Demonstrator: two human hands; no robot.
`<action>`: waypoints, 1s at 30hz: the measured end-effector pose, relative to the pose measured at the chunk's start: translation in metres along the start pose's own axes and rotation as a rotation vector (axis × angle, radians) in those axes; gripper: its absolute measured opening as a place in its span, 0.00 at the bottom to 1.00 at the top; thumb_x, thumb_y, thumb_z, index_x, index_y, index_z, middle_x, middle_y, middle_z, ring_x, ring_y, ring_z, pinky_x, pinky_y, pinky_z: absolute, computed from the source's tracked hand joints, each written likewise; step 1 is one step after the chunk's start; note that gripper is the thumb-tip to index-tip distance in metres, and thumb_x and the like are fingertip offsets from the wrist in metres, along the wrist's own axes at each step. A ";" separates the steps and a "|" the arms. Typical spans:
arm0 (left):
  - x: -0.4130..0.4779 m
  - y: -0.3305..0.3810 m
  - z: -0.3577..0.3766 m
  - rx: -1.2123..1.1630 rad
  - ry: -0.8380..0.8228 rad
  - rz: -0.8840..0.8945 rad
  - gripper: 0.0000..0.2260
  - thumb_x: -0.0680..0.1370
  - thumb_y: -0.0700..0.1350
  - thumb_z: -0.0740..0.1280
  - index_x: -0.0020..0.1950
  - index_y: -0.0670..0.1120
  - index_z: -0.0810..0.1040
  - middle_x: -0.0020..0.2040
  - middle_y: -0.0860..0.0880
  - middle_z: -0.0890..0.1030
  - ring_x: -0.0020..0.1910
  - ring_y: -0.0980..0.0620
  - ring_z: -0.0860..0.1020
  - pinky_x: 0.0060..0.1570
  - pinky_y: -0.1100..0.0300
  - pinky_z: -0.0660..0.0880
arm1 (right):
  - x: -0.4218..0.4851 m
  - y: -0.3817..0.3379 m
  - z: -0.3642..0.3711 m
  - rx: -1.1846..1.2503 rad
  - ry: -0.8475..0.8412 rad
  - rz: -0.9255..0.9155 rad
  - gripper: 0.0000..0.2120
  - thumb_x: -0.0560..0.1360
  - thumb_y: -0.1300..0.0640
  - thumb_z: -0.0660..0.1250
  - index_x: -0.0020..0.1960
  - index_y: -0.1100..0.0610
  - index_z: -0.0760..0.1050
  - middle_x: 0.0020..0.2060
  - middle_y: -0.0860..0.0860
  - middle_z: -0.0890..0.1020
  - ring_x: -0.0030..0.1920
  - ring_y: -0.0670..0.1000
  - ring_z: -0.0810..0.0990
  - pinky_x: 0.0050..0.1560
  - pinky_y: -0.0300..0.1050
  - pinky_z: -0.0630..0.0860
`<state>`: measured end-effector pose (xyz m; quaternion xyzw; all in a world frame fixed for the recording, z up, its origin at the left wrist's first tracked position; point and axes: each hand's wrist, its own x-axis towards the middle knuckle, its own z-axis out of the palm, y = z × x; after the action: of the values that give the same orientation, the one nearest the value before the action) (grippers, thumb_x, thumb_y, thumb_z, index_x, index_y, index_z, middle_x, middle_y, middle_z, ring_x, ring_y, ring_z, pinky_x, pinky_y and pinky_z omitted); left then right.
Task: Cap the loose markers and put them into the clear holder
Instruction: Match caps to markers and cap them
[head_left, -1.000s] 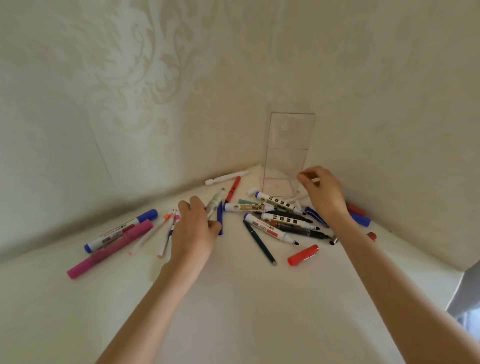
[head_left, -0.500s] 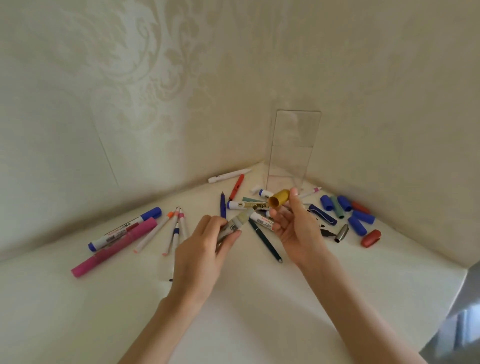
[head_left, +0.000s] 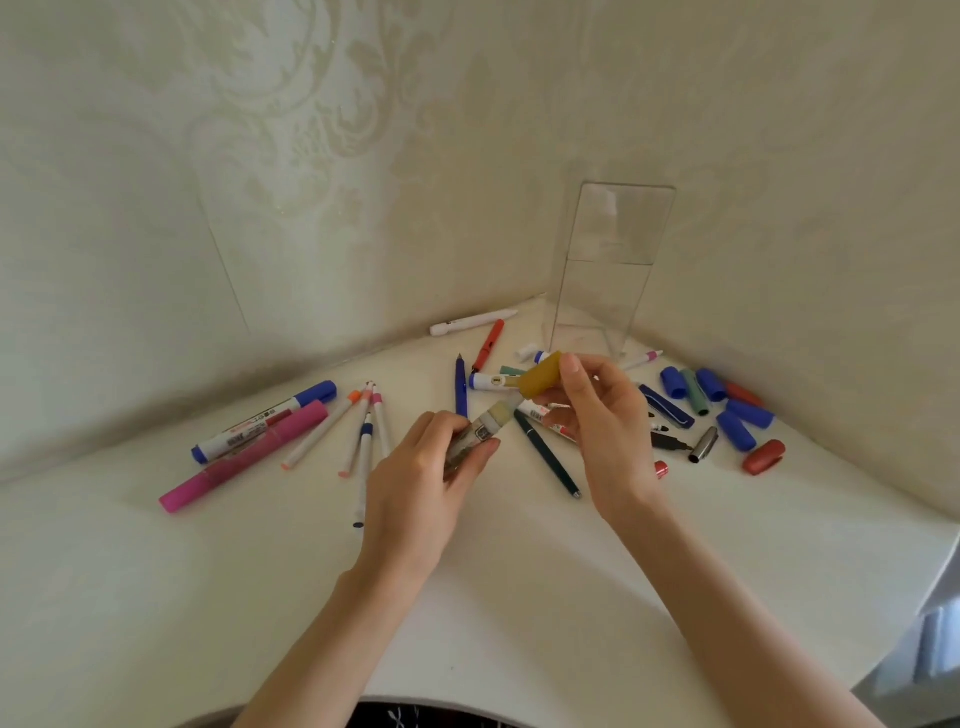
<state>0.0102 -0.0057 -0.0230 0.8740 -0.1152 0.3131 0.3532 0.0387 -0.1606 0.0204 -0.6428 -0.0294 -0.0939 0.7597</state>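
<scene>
Though barely under way, set up for a first capping. Grips with the left hand (head_left: 431, 467) a pale marker (head_left: 480, 431), fingers and thumb curled round the barrel, bare end pointing up and away toward the right hand (head_left: 608, 431). Pinches there a mustard-yellow cap (head_left: 543, 382) between thumb and fingertips, close above the marker's tip, not yet on it. Held clear of the table (head_left: 519, 597), both.

Beyond the right hand, in the wall corner: the clear holder (head_left: 608, 270), upright, apparently with nothing inside. So none stowed yet.

Left of the left hand: a blue-capped marker (head_left: 265, 418), a pink marker (head_left: 244, 457) and several thin pens (head_left: 363, 431), lying flat; whether each is capped, hard to tell. Under and just beyond the two hands: a heap of markers and pens, some with bare tips. Right of the right hand: loose caps (head_left: 737, 410) scattered in blue, green and red, with one silver.

Judged to be at the very start: one cap about to go on, then the heap to match with caps, then all of it into the holder.
</scene>
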 end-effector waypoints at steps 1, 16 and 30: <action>0.000 0.000 0.000 -0.004 0.000 0.005 0.16 0.74 0.57 0.62 0.46 0.44 0.76 0.37 0.53 0.77 0.29 0.56 0.71 0.25 0.62 0.69 | -0.002 0.000 0.000 -0.007 -0.024 -0.013 0.09 0.78 0.56 0.61 0.55 0.59 0.74 0.40 0.52 0.85 0.41 0.50 0.83 0.43 0.44 0.80; -0.003 0.011 -0.014 -0.528 -0.149 -0.201 0.15 0.75 0.53 0.61 0.46 0.42 0.78 0.29 0.52 0.72 0.24 0.57 0.66 0.26 0.68 0.62 | -0.018 0.005 0.017 -0.032 -0.216 -0.266 0.06 0.75 0.67 0.64 0.47 0.57 0.75 0.38 0.45 0.83 0.40 0.44 0.80 0.42 0.36 0.75; -0.006 -0.009 -0.058 -0.501 -0.407 -0.209 0.08 0.75 0.53 0.66 0.44 0.50 0.80 0.30 0.47 0.75 0.27 0.55 0.67 0.28 0.63 0.64 | -0.030 -0.002 0.010 -0.229 -0.490 -0.089 0.08 0.76 0.61 0.63 0.54 0.56 0.67 0.40 0.52 0.80 0.41 0.46 0.77 0.44 0.41 0.74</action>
<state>-0.0180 0.0406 0.0007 0.8118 -0.1667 0.0563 0.5568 0.0094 -0.1477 0.0186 -0.7260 -0.2297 0.0282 0.6476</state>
